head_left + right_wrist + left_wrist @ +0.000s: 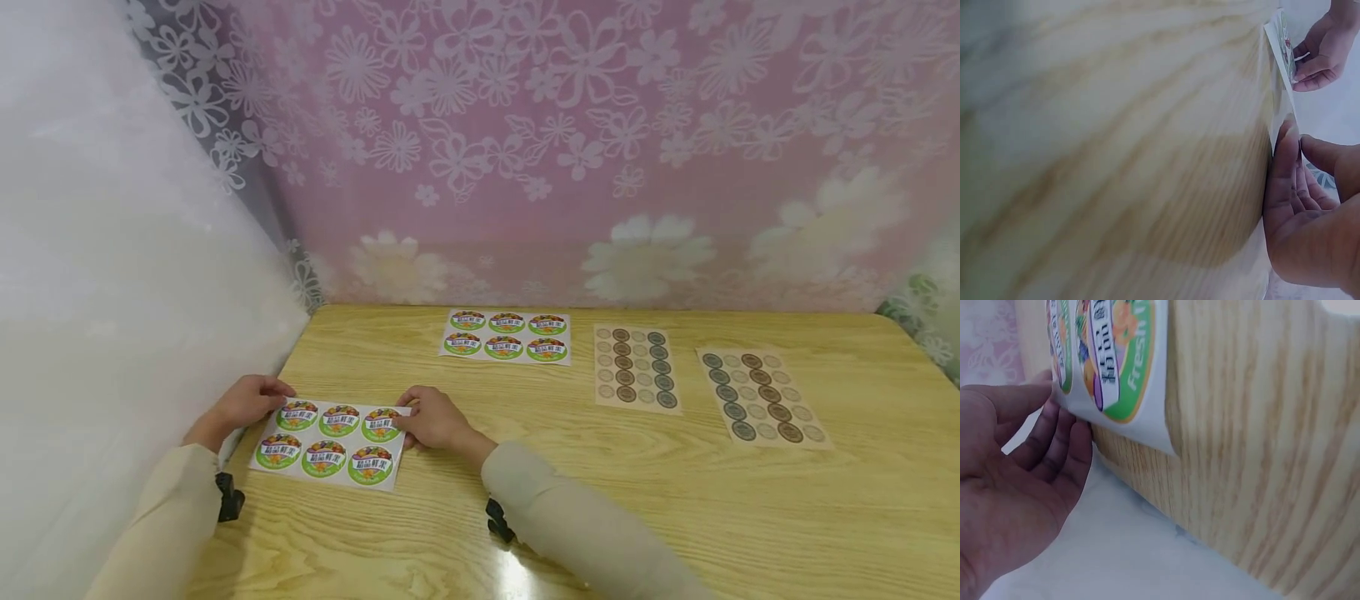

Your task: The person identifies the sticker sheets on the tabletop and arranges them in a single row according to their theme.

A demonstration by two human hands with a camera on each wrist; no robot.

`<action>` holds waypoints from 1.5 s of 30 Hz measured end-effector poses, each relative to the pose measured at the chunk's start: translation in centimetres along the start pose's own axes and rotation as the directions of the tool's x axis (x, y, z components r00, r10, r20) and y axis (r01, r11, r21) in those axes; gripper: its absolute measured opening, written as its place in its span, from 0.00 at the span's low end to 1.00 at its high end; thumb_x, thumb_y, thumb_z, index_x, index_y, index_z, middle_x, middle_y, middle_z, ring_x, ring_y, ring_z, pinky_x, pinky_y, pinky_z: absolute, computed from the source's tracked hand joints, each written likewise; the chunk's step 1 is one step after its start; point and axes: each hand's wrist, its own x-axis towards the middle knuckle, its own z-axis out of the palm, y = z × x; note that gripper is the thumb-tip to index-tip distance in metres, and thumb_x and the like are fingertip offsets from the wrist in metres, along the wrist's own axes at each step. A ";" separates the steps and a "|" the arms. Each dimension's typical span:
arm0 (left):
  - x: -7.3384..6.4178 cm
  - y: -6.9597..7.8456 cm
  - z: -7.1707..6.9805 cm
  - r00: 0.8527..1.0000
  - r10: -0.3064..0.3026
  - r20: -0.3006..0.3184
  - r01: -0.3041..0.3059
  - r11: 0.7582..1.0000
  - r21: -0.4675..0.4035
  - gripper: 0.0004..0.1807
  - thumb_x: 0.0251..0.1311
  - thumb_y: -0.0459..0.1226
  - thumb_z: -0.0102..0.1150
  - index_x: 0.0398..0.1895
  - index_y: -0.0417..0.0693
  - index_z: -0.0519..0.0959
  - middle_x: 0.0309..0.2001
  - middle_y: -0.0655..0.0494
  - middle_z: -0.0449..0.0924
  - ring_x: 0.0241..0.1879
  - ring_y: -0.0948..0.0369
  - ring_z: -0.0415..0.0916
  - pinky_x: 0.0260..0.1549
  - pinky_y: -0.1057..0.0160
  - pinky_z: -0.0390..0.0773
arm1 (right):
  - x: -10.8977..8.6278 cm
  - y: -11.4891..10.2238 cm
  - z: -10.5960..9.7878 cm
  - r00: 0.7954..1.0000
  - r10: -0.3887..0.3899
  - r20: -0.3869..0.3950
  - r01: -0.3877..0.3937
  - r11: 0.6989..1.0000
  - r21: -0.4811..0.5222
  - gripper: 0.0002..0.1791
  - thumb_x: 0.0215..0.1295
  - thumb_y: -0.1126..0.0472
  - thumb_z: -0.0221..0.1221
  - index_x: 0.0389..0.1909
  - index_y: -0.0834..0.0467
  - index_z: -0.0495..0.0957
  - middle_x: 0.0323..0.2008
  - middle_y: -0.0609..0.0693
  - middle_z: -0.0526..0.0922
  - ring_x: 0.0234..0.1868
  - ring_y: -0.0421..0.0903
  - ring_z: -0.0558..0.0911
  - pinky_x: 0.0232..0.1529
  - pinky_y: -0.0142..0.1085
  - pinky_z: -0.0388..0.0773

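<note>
A white sticker sheet (324, 442) with two rows of round green fruit labels is at the left of the wooden table. My left hand (246, 403) pinches its upper left edge, the thumb on the printed face and the fingers underneath in the left wrist view. At the upper right corner my right hand (437, 419) pinches the same sheet between thumb and fingers. Seen from the right wrist, the sheet (1282, 56) stretches edge-on between both hands, slightly raised from the wood. Its near corner (1163, 442) curves a little over the tabletop in the left wrist view.
Another fruit-label sheet (486, 363) lies near the table's back edge. Further right are two beige sheets, one (638, 400) beside the other (787, 440), with brown, grey and pale round stickers. A pink floral curtain (510, 208) hangs behind the table (600, 475); white sheeting (150, 275) borders the left.
</note>
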 end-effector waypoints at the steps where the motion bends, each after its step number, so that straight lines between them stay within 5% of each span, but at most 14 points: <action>1: 0.0 0.1 0.0 1.000 0.006 -0.015 -0.006 1.000 0.027 0.10 0.65 0.28 0.51 0.42 0.28 0.79 0.39 0.38 0.79 0.37 0.50 0.75 0.35 0.55 0.74 | 0.0 0.0 0.1 1.000 0.000 -0.003 0.000 1.000 -0.008 0.12 0.65 0.63 0.60 0.47 0.62 0.75 0.24 0.51 0.78 0.14 0.41 0.77 0.14 0.27 0.71; 11: -0.1 1.2 0.1 0.997 0.001 -0.072 0.013 0.980 0.200 0.08 0.63 0.28 0.50 0.36 0.32 0.79 0.35 0.39 0.77 0.38 0.44 0.74 0.39 0.45 0.72 | 0.5 -0.4 0.9 0.998 -0.007 -0.066 -0.009 0.971 -0.240 0.14 0.64 0.54 0.62 0.48 0.55 0.78 0.23 0.42 0.76 0.18 0.38 0.78 0.19 0.30 0.67; 20: -0.2 1.1 0.5 0.989 -0.082 -0.123 0.106 0.974 0.199 0.08 0.60 0.29 0.49 0.36 0.34 0.78 0.34 0.41 0.75 0.34 0.49 0.71 0.37 0.48 0.71 | 0.8 -0.7 1.5 0.994 0.006 -0.109 -0.043 0.939 -0.342 0.15 0.64 0.51 0.62 0.49 0.52 0.78 0.25 0.39 0.75 0.18 0.36 0.76 0.22 0.32 0.67; 45: -0.4 1.3 0.9 0.978 -0.081 -0.194 0.134 0.952 0.275 0.08 0.59 0.28 0.49 0.35 0.35 0.78 0.33 0.42 0.76 0.30 0.51 0.71 0.35 0.50 0.71 | 1.3 -0.7 2.6 0.984 -0.039 -0.175 -0.059 0.852 -0.520 0.16 0.63 0.45 0.61 0.47 0.49 0.79 0.23 0.40 0.76 0.21 0.40 0.72 0.21 0.35 0.66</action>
